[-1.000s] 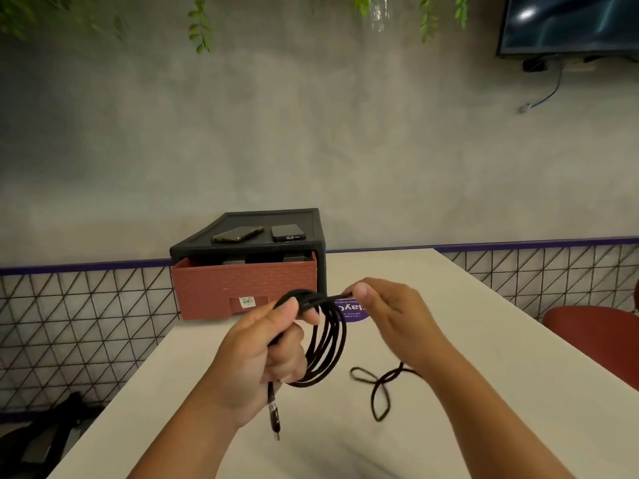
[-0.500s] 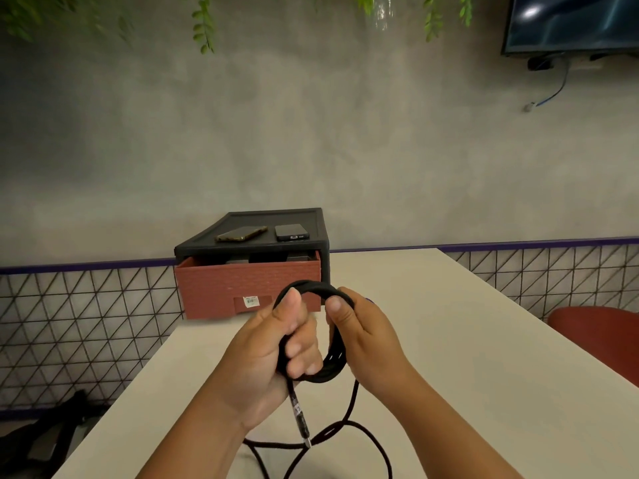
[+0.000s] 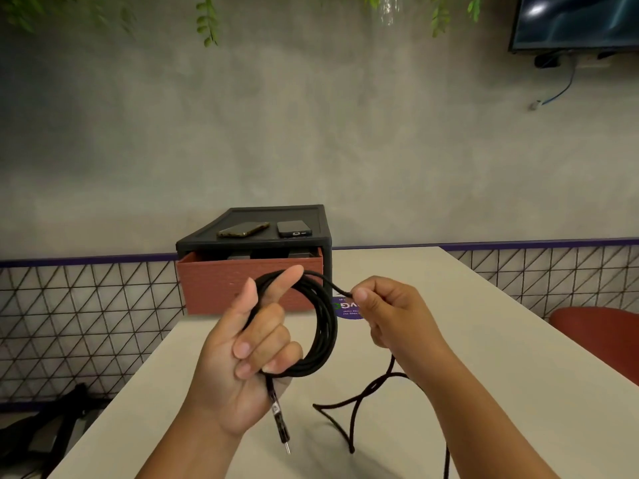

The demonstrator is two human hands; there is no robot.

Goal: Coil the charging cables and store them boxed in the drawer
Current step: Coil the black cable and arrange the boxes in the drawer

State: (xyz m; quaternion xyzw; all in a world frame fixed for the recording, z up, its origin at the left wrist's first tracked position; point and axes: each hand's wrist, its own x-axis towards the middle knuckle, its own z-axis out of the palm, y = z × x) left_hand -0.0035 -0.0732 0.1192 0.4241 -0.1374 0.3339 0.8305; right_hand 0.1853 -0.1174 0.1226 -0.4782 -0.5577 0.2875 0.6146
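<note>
Two hands are showing: left hand [image 3: 242,357] at 7 o'clock, right hand [image 3: 390,312] at 5 o'clock. One cable [image 3: 325,326] is being held. Two phones [image 3: 243,229] [image 3: 294,229] are lying on one drawer unit [image 3: 325,236] at 12 o'clock. One chair [image 3: 601,333] is standing at 4 o'clock.

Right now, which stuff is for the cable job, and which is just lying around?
For the job: black cable, coiled in the left hand, pinched by the right hand; red drawer.
Lying about: brownish phone, black phone, purple sticker, red chair.
</note>
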